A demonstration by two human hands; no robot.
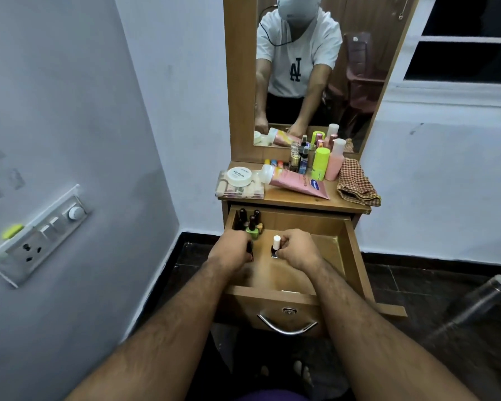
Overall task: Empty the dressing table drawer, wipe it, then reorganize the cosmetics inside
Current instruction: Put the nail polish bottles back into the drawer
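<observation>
The wooden drawer [324,224] of the dressing table is pulled open. Several nail polish bottles [250,222] stand in its back left corner. My left hand [232,248] is inside the drawer, closed around a dark nail polish bottle [250,250] near that group. My right hand [297,250] holds a white-capped nail polish bottle [276,247] upright on the drawer floor. On the tabletop lie a pink tube [295,180], a white round jar [239,176] on a clear box [237,191], small bottles [301,160], a neon green bottle [321,164] and a pink bottle [336,160].
A checked cloth [357,182] lies at the tabletop's right edge. A mirror [310,68] rises behind. The wall at left carries a switch panel [38,238]. A steel bottle [480,302] lies on the dark floor at right. The drawer's right half holds nothing.
</observation>
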